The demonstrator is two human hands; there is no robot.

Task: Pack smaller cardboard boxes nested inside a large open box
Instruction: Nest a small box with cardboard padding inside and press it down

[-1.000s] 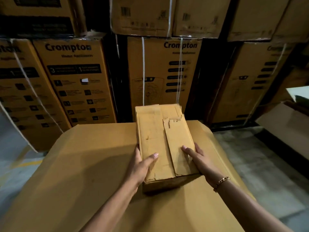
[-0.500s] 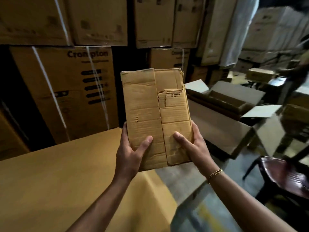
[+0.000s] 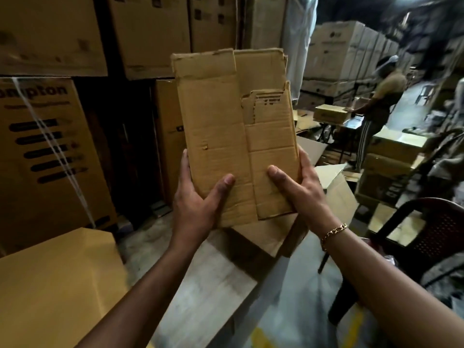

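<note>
A small worn brown cardboard box (image 3: 233, 126) is held up in the air at the centre of the head view, its long side upright and its torn top flaps facing me. My left hand (image 3: 198, 199) grips its lower left edge, thumb across the front. My right hand (image 3: 298, 192), a gold bracelet at the wrist, grips its lower right edge, thumb on the front flap. Behind and below the held box lies a large open box (image 3: 334, 194) with its flaps spread; the held box hides most of it.
A big tan carton top (image 3: 55, 280) sits at lower left. Stacked printed cartons (image 3: 47, 151) wall the left and back. A dark plastic chair (image 3: 426, 237) stands at right. Another person (image 3: 376, 114) works at boxes farther right. Bare concrete floor lies below my arms.
Both hands lifted the small box off the tan carton top and carried it up and to the right. My view swung right, bringing the chair and the other person into sight.
</note>
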